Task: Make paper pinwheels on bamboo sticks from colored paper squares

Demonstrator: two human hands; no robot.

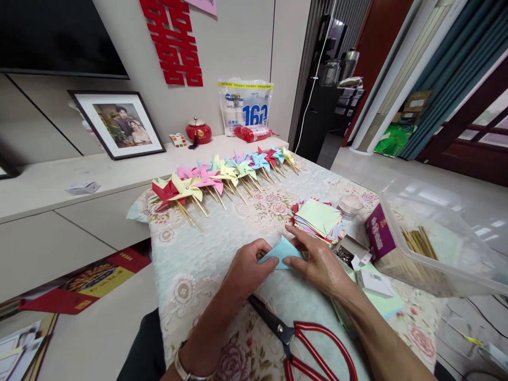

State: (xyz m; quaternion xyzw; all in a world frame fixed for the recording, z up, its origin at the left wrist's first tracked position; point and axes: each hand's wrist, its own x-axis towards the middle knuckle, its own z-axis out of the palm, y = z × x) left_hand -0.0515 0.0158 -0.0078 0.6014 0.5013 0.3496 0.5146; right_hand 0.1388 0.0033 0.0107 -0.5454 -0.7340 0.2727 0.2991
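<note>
Scissors (pixel 283 333) at 6 o'clock on desk (pixel 210 243). Blue paper (pixel 284 250) looks part-folded, gripped between left hand (pixel 249 262) fingers at its 9 and right hand (pixel 315 259) fingers at its 3. Further out: paper stack (pixel 319 216) at 1 o'clock, apparently left to do; pinwheels (pixel 227 170) at 11 look finished; sticks (pixel 419 243) at 3 unused.

The left hand (pixel 246 267) and right hand (pixel 318 260) cover parts of a blue paper (pixel 282 251), its underside out of sight. Scissors (pixel 282 331) lie below, handles cropped by the bottom edge. Bunched pinwheels (pixel 188 189) overlap, partly masking one another. A television (pixel 59 39) and a pink sheet (pixel 205 5) run off the top; a tub (pixel 444 279) leaves at right. Print on a white box (pixel 375 284) is too small to read.
</note>
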